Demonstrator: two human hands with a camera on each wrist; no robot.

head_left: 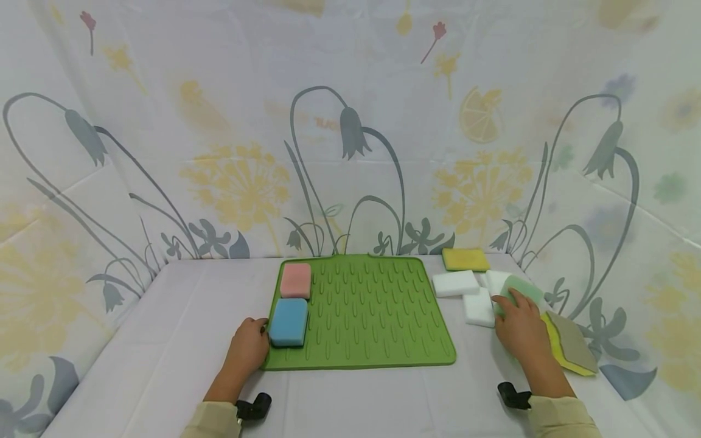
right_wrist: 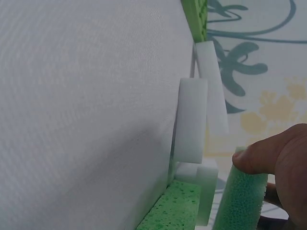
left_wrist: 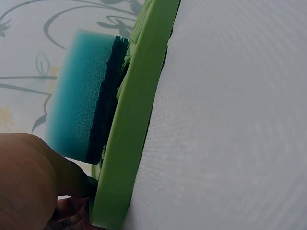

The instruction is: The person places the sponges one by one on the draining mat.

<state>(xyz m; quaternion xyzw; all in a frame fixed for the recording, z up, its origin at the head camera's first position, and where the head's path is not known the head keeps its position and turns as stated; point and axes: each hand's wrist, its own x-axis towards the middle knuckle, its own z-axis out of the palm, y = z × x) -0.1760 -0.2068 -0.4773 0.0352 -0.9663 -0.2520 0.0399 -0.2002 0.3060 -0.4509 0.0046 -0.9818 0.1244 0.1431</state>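
My left hand (head_left: 249, 347) is at the left edge of a green ridged mat (head_left: 378, 313), its thumb and fingers pinching the rim. Just beside those fingers a blue sponge (head_left: 288, 322) with a dark scouring layer underneath lies on the mat; a pink sponge (head_left: 296, 280) sits behind it. On the right, my right hand (head_left: 523, 328) pinches a pale green sponge (right_wrist: 242, 201), thumb on its near face in the right wrist view. Close by lie several white sponge blocks (head_left: 456, 283). A speckled green sponge (right_wrist: 177, 203) shows below the held one's level in the right wrist view.
A yellow sponge (head_left: 465, 260) lies at the back, right of the mat. Nearer, a yellow sponge with a grey-brown layer (head_left: 572, 344) leans beside my right wrist. A flower-printed cloth (head_left: 350, 201) hangs behind the white-covered table (head_left: 361, 404).
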